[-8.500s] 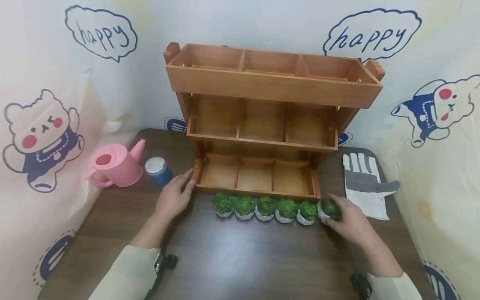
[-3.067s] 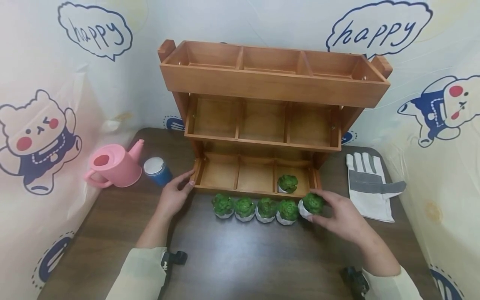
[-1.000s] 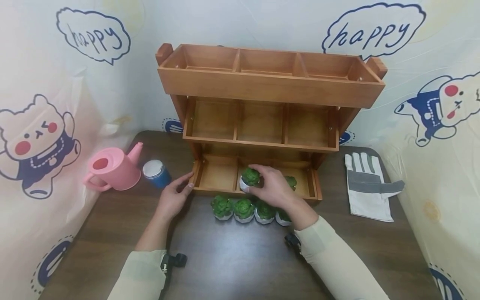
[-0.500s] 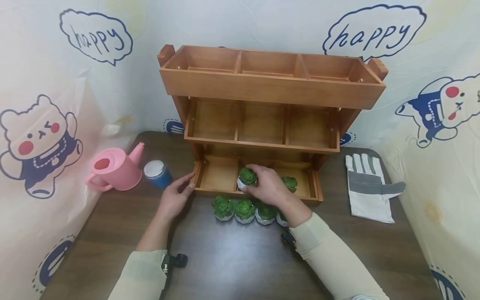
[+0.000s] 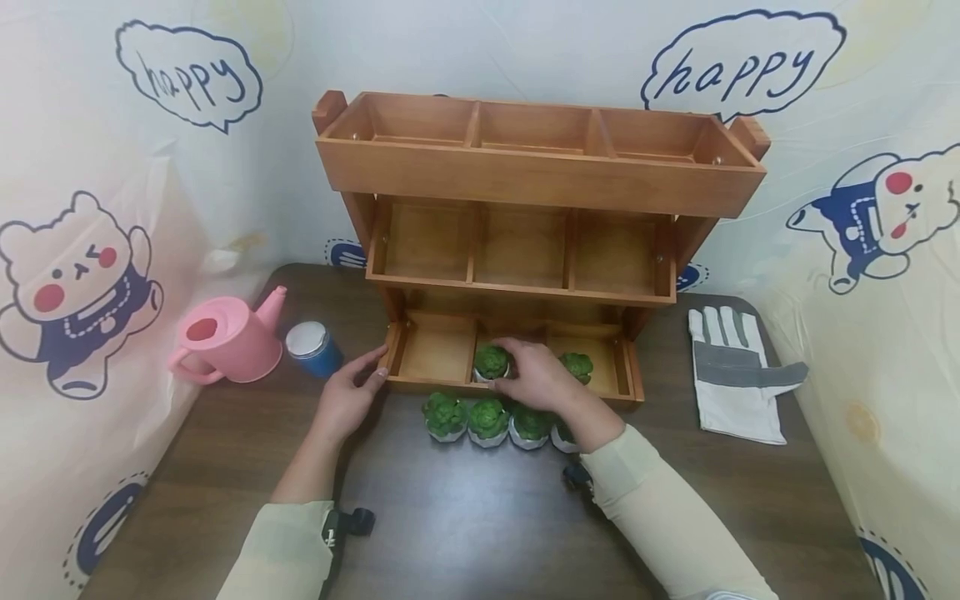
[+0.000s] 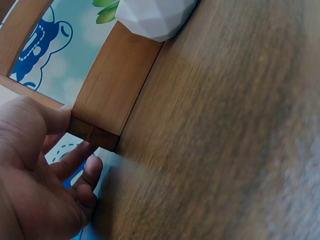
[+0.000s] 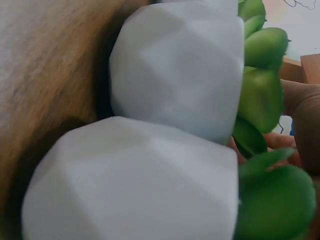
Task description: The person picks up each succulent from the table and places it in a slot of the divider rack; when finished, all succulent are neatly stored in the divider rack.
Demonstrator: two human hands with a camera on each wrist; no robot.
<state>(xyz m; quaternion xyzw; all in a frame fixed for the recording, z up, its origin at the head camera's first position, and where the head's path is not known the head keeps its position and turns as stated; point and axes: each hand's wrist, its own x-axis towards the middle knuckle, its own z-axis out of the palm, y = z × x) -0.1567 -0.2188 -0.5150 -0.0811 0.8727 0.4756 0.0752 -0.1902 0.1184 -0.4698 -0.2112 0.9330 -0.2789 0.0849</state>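
Note:
A three-tier wooden planter shelf [image 5: 540,177] stands at the back of the table, each tier split into three compartments. In the bottom tier's middle compartment, my right hand [image 5: 542,375] grips a small potted succulent [image 5: 491,362] from its right side, thumb in front. Another potted succulent [image 5: 577,365] sits in the right compartment. My left hand [image 5: 350,393] touches the bottom tier's left end with thumb and fingertips, beside the wooden end board [image 6: 117,85]. In front of the shelf stand several potted succulents [image 5: 488,421] in a row; the right wrist view shows their white faceted pots [image 7: 175,75] close up.
On the left are a pink watering can [image 5: 228,337] and a blue jar [image 5: 315,350] with a pale lid, close to the left hand. A white and grey work glove [image 5: 735,375] lies at the right. A printed cloth [image 5: 480,50] surrounds the table.
The right hand has put one succulent in the bottom right compartment, then carried a second from the row's right end leftward and lowered it into the middle compartment. The left hand stays at the shelf's end.

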